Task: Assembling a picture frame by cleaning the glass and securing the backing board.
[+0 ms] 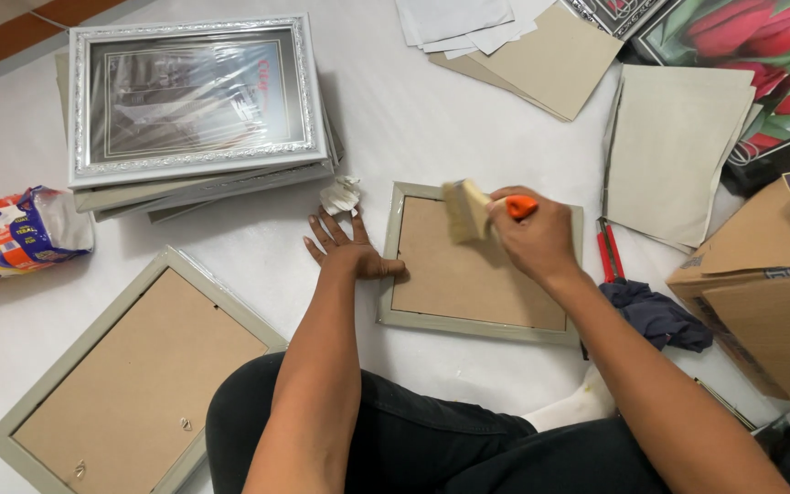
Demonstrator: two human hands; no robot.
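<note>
A small grey picture frame (395,265) lies face down on the white surface, its brown backing board up. My left hand (345,249) rests flat beside the frame's left edge, thumb touching it. My right hand (534,236) is shut on a wide paintbrush (468,209) with an orange handle. The pale bristles hover over the upper part of the backing board.
A larger face-down frame (121,384) lies at lower left. A stack of silver frames (196,101) sits at upper left beside a snack bag (11,234). Cardboard sheets (678,146), a red tool (607,252), a dark cloth (656,316) and a cardboard box (761,293) crowd the right. A crumpled tissue (341,195) lies above my left hand.
</note>
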